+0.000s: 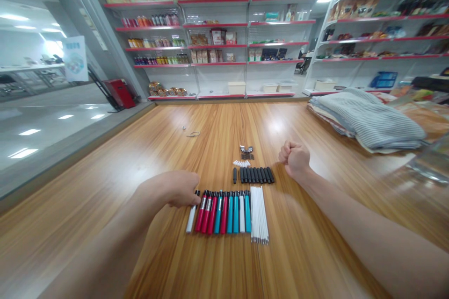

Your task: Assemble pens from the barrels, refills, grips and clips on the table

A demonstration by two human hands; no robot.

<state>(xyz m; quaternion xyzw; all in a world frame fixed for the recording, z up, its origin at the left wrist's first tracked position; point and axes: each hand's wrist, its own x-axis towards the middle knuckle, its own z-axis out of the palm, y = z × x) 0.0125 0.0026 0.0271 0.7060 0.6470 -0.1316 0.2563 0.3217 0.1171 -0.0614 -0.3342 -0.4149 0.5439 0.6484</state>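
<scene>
My left hand is closed, its fingertips pinching the black upper end of a white pen barrel that lies at the left end of a row. To its right lie several red pen barrels, blue ones and another white one. Beside the row is a bundle of thin white pen refills. My right hand rests on the table as a fist, with nothing showing from it. Between the hands are several short black tubes, small white pieces, dark springs and shiny metal bits.
The wooden table reaches toward stocked shelves. Folded striped cloth is stacked at the right, near a clear container. A thin ring-shaped item lies farther back on the table.
</scene>
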